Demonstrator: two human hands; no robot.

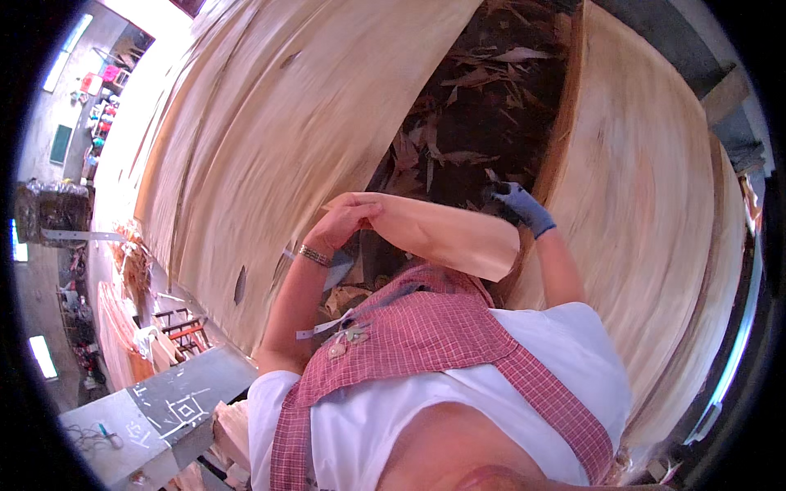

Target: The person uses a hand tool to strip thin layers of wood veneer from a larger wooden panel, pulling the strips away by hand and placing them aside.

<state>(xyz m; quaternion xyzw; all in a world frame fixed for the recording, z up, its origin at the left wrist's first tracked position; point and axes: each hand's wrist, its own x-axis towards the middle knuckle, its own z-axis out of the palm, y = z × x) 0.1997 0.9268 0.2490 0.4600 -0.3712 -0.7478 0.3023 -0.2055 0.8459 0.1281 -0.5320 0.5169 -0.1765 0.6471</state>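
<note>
A curved, pale piece of wood veneer [446,233] spans the space in front of my apron. Bare and wearing a metal watch band, my left hand [348,219] pinches its left end between thumb and fingers. My right hand [526,209], in a blue-grey glove, is past the veneer's right end, over the dark gap. Its fingers look curled around a small dark thing with a light tip [491,175], too small and dim to name.
Large veneer sheets form a wide stack on the left [286,106] and another on the right [639,180]. Scraps [475,78] litter the dark floor between them. A grey metal bench [164,409] with chalk marks and small scissors [109,438] stands at lower left.
</note>
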